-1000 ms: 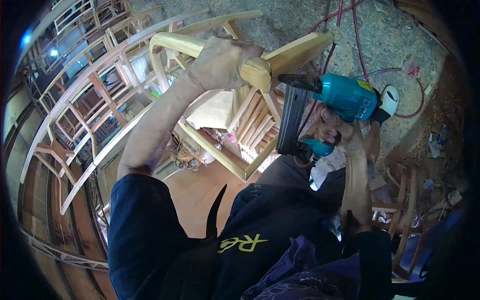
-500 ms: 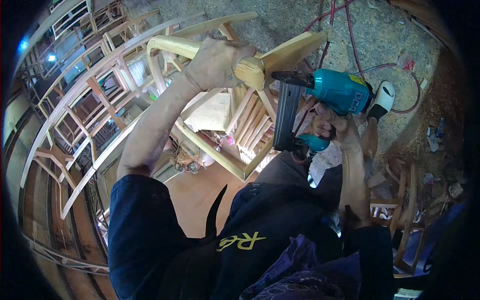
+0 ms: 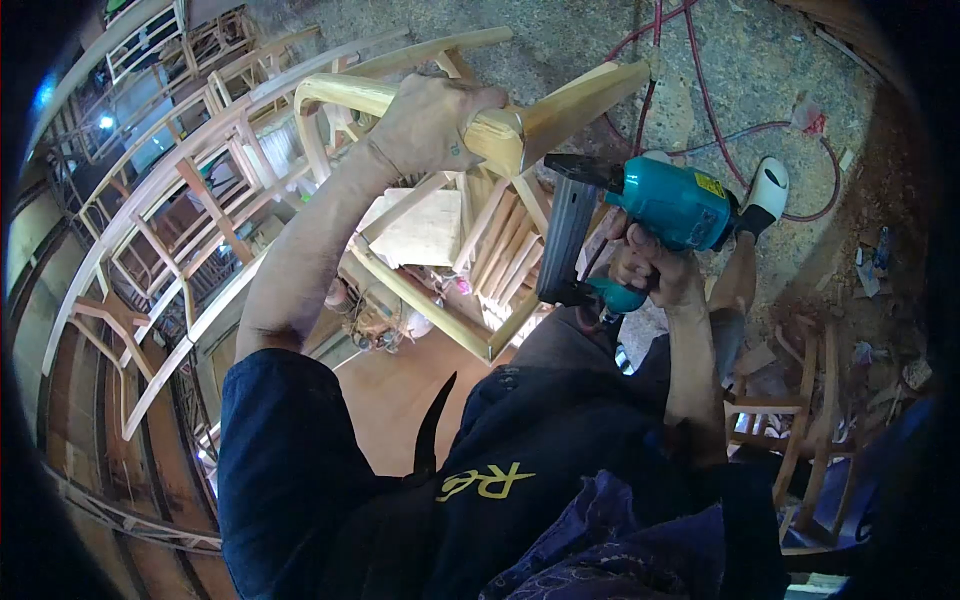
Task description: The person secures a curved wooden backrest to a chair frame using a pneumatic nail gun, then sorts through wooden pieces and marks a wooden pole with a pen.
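Note:
My left hand (image 3: 425, 125) wraps over the light wooden chair frame (image 3: 350, 92), at the joint where a curved rail meets another wooden piece (image 3: 585, 105). In my right hand (image 3: 655, 265) is a teal pneumatic nail gun (image 3: 680, 205), gripped by its handle. Its dark magazine (image 3: 570, 238) points down toward my body, and its nose is close beside the joint; whether it touches the wood I cannot tell. Below the joint, the frame's lower rails (image 3: 420, 300) form a corner near my lap.
Stacked wooden chair frames (image 3: 200, 210) fill the left side. A red air hose (image 3: 700, 90) loops over the concrete floor (image 3: 570, 50). A foot in a white slipper (image 3: 768, 190) is at right. More wooden frame parts (image 3: 810, 430) lie at lower right.
The nail gun and my right hand have shifted slightly down and left, its nose now a bit lower beside the joint. My left hand keeps its hold on the chair frame.

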{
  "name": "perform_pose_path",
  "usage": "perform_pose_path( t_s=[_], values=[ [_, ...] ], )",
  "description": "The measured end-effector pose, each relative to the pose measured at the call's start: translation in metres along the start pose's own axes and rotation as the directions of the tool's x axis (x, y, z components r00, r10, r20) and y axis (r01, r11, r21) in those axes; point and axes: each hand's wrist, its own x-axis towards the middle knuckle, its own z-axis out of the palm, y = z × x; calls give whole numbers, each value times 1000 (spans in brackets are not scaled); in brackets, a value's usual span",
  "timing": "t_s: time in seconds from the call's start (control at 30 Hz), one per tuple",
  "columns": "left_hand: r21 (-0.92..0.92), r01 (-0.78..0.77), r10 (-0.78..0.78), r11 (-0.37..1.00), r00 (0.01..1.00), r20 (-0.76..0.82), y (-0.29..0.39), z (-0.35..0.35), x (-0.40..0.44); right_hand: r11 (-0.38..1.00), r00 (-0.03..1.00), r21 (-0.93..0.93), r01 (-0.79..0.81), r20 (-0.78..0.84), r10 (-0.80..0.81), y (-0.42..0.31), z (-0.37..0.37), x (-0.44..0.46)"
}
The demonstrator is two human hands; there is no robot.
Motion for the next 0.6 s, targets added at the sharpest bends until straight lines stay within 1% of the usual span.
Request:
perform_pose_path(
  t_s=[0.13, 0.23, 0.33, 0.43, 0.53, 0.6],
  values=[
    [20, 33, -34, 999, 999, 41, 4, 1, -1, 1000, 1000, 31, -8, 21, 7, 1, 6, 3],
    [-24, 30, -30, 999, 999, 11, 6, 1, 0, 999, 1000, 39, 1, 18, -2, 4, 5, 2],
    [17, 84, -85, 996, 995, 58, 6, 0, 0, 1000, 1000, 30, 7, 13, -7, 5, 7, 2],
    [-20, 3, -4, 1000, 999, -44, 4, 2, -1, 998, 999, 55, -29, 28, 27, 3, 6, 3],
    [-34, 13, -14, 999, 999, -37, 5, 1, 0, 998, 999, 44, -47, 15, 46, 6, 7, 5],
    [-1, 33, -32, 999, 999, 26, 4, -2, 1, 999, 999, 28, -44, 15, 43, 8, 7, 6]
  ],
)
